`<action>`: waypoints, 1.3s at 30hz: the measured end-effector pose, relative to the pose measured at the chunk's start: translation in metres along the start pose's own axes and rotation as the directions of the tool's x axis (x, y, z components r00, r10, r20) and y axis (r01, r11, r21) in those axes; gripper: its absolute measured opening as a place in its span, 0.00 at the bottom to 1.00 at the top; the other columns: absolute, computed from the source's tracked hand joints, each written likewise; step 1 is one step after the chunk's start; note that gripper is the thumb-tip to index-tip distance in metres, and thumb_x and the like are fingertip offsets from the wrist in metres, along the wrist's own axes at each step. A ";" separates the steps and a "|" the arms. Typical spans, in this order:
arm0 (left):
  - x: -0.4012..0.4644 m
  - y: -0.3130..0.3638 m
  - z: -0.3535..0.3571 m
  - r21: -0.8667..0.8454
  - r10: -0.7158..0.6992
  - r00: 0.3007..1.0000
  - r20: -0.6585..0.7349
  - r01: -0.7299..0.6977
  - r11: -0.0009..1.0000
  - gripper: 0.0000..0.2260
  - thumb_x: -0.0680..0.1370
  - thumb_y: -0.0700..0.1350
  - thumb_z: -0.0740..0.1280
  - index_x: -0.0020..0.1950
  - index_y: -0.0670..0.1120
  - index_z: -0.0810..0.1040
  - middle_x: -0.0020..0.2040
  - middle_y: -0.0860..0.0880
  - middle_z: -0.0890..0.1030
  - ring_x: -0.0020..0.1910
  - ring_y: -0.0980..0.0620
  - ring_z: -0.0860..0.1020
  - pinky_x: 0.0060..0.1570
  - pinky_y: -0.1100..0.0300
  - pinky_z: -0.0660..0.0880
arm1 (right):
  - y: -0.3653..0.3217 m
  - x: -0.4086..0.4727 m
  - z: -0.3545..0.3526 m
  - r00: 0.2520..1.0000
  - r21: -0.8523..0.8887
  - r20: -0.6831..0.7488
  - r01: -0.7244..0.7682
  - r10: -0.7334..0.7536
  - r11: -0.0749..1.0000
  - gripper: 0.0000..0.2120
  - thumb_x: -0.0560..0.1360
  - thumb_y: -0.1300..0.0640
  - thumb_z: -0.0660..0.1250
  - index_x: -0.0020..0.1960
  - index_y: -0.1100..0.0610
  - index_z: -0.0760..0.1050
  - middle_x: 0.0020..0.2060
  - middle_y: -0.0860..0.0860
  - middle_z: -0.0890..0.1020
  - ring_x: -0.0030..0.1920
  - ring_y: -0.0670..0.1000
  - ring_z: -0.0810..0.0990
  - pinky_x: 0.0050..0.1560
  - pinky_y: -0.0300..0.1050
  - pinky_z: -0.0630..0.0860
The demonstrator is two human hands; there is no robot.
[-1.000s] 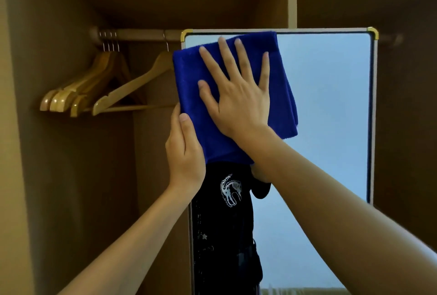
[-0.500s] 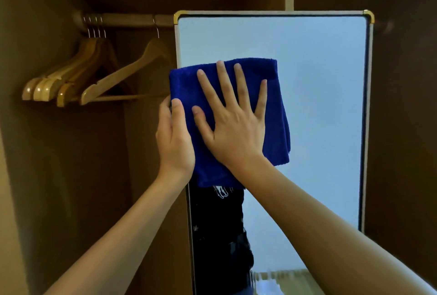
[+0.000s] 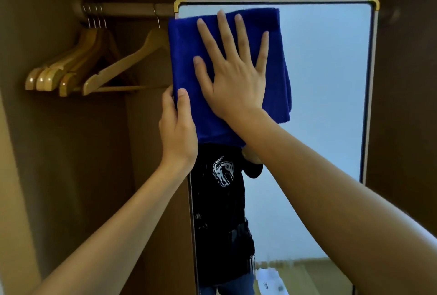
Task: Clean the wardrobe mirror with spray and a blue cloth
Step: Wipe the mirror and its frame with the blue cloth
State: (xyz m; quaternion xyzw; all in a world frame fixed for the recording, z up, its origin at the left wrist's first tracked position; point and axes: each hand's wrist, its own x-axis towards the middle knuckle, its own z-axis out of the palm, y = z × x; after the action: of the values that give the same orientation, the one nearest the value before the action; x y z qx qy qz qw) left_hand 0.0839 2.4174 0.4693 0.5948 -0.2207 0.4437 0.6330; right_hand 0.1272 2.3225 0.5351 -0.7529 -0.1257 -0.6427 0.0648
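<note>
The wardrobe mirror point(image 3: 326, 105) stands right of the wooden hangers point(image 3: 78, 67). The right hand point(image 3: 236, 77), fingers spread flat, presses the blue cloth point(image 3: 186, 58) against its upper left for even contact. The left hand point(image 3: 177, 129) grips the mirror's left edge, probably steadying it.

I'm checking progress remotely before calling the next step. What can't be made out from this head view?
- Spray bottle: none in the head view, so its place is unknown.
- Glass under the blue cloth: covered by the cloth and the right hand.
- Mirror bottom: cut off by the lower frame edge.
- Left hand fingertips: hidden behind the mirror's left edge.
- Streaks or spray film: too faint to judge.
</note>
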 end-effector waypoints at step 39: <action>-0.004 -0.018 0.031 0.568 0.100 0.988 -0.122 -0.013 0.823 0.40 0.75 0.66 0.61 0.77 0.44 0.55 0.76 0.48 0.63 0.74 0.51 0.62 0.71 0.50 0.66 | 0.099 -0.003 -0.016 0.999 0.002 -0.018 0.036 -0.036 0.999 0.27 0.81 0.38 0.45 0.79 0.42 0.51 0.79 0.46 0.54 0.79 0.52 0.49 0.76 0.62 0.42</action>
State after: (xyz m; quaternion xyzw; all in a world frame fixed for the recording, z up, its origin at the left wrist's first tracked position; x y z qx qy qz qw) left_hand 0.1039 2.3885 0.4621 0.7146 -0.0500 0.5501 0.4292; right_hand 0.1381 2.2232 0.5409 -0.7447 -0.1394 -0.6503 0.0555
